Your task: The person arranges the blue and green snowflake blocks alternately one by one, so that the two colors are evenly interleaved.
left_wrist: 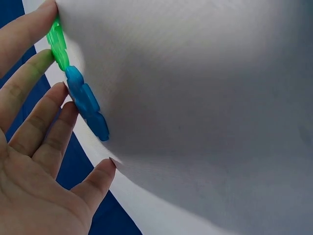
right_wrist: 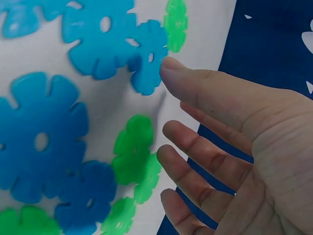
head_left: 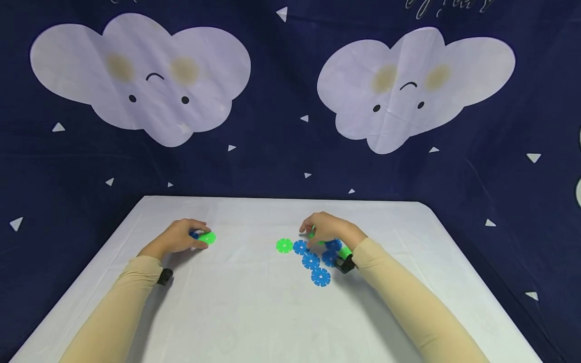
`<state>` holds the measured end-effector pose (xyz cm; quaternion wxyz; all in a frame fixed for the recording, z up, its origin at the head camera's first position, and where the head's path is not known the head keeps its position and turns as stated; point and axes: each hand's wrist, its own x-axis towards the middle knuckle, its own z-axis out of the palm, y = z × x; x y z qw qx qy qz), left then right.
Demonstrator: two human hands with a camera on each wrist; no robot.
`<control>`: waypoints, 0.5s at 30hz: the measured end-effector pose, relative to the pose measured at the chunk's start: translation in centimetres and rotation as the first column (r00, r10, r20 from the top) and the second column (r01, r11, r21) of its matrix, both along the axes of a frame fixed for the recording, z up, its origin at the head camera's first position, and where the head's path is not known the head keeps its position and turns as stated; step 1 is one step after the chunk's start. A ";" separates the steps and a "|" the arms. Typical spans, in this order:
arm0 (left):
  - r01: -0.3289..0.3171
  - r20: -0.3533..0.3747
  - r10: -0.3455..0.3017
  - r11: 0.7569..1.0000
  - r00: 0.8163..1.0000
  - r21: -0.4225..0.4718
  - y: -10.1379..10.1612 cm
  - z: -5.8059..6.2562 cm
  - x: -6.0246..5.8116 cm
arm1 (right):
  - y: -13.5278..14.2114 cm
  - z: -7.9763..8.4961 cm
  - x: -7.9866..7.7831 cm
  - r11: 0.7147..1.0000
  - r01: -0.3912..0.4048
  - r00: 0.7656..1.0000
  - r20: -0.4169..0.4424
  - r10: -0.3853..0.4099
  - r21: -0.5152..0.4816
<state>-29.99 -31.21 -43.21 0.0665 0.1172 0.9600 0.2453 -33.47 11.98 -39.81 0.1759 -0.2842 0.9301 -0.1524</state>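
Your left hand (head_left: 178,236), at the far left of the white table (head_left: 240,312), has its fingers spread and nearly straight; thumb and forefinger meet opposite edges of a green disc (head_left: 208,238), though you cannot tell whether they pinch it. A blue disc (left_wrist: 87,103) lies against that green one, beneath your other fingers. Your right hand (head_left: 328,228) is relaxed, with a wide gap between thumb and fingers and nothing held; it hovers over a loose cluster of notched blue discs (head_left: 310,260) and green pieces (right_wrist: 134,149), its thumb near a blue one. A lone bright green disc (head_left: 284,246) lies at the cluster's left end, beside the leftmost blue piece. Behind the table hangs a navy cloth (head_left: 277,101) printed with pale clouds (head_left: 145,55) and small white triangles (head_left: 231,147).
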 end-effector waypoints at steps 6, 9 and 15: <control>-0.002 -0.009 0.002 1.000 1.000 0.001 0.0 0.1 0.0 | 0.5 -0.6 0.5 0.998 0.024 0.999 0.029 -0.022 -0.053; -0.011 -0.006 0.011 1.000 1.000 -0.002 0.0 0.1 0.0 | 0.3 -1.0 0.8 0.997 0.043 0.999 0.030 -0.041 -0.071; -0.020 -0.007 0.020 0.999 1.000 -0.028 0.3 0.0 -0.2 | -0.1 -1.7 0.9 0.998 0.056 0.997 -0.042 -0.058 -0.040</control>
